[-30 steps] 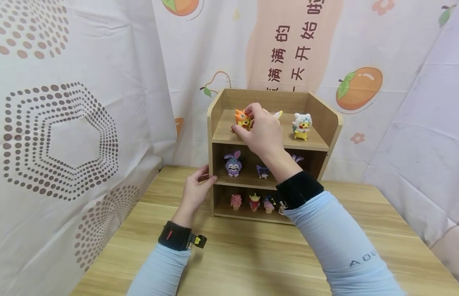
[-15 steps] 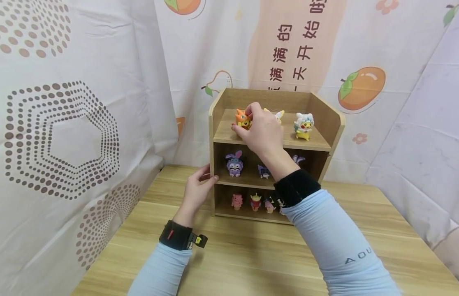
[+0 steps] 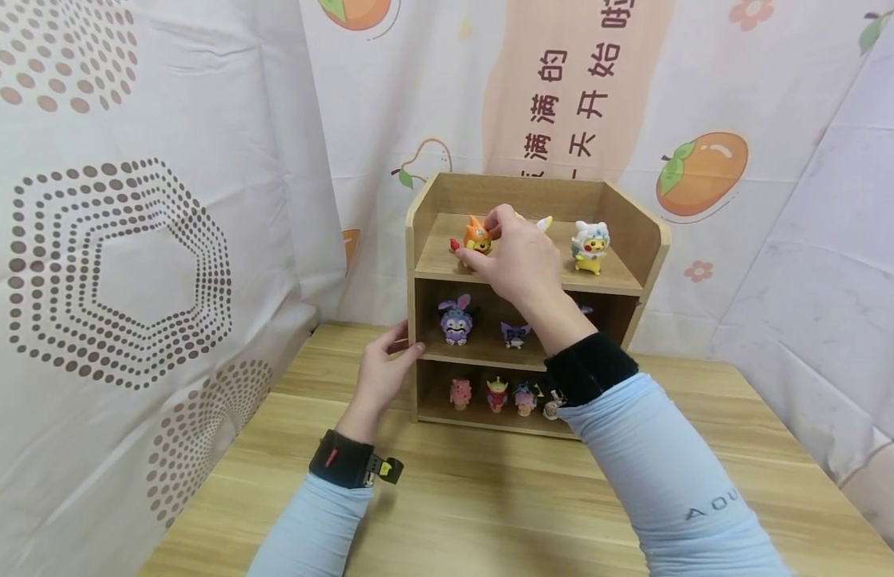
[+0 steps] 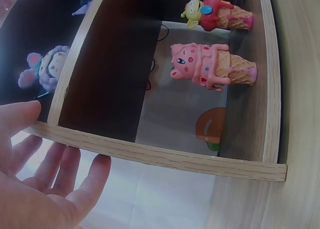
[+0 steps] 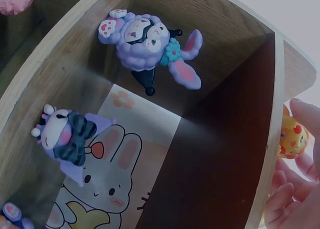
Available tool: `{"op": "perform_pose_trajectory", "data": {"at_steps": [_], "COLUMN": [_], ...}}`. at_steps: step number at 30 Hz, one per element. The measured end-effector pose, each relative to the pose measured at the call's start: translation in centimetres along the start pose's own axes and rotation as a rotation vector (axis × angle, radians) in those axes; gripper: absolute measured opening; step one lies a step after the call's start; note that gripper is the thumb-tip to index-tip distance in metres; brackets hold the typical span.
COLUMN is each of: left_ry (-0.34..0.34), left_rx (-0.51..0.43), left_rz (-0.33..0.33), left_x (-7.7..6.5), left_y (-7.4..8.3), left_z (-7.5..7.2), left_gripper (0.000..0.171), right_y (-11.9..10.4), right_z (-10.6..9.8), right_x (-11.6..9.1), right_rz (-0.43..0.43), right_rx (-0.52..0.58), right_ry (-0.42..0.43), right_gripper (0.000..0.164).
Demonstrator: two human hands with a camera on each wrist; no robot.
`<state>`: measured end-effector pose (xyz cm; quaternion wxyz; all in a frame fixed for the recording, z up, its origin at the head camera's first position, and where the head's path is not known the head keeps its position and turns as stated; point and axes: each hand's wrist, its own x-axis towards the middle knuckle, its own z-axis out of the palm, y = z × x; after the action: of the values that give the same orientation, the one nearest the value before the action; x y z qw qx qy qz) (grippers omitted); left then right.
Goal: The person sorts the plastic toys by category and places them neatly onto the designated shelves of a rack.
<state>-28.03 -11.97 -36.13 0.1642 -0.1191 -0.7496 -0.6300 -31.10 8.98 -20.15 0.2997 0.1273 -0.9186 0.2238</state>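
Note:
My right hand [image 3: 522, 256] pinches an orange-hooded yellow figurine [image 3: 477, 239] at the left of the top board, its thumb in front and fingers at the far side. In the right wrist view, the same figurine [image 5: 292, 136] shows between thumb and fingers, partly covered. My left hand [image 3: 380, 373] holds the left side panel of the small wooden shelf [image 3: 412, 320]. In the left wrist view, its thumb lies at the panel's front edge and the fingers are along the outside. A white-hooded yellow figurine [image 3: 589, 247] stands at the top right; another pale one behind my right hand is mostly hidden.
Purple figurines, among them a long-eared one [image 3: 456, 319], stand on the middle board. Below are several cone-based figurines, including a pink bear [image 4: 200, 64]. The shelf stands on a wood-grain table [image 3: 447, 497], with a printed curtain [image 3: 375, 104] close behind.
My right hand has shifted slightly right, and the orange-hooded figurine has moved a little the same way and turned. My left hand has kept its place on the side panel.

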Motion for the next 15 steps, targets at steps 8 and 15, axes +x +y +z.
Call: {"op": "perform_pose_trajectory", "data": {"at_steps": [8, 15], "left_ry": [0.001, 0.023], "left_rx": [0.006, -0.008], "left_rz": [0.008, -0.002], "left_x": [-0.4, 1.5], "left_y": [0.8, -3.7], "left_z": [-0.1, 0.2], "left_gripper": [0.051, 0.054], "right_y": [0.2, 0.7], "right_z": [-1.1, -3.0], "right_x": [-0.2, 0.4], "right_rz": [-0.010, -0.116], "right_rx": [0.000, 0.048], "right_ry": [-0.016, 0.009], "right_gripper": [0.051, 0.051]}}
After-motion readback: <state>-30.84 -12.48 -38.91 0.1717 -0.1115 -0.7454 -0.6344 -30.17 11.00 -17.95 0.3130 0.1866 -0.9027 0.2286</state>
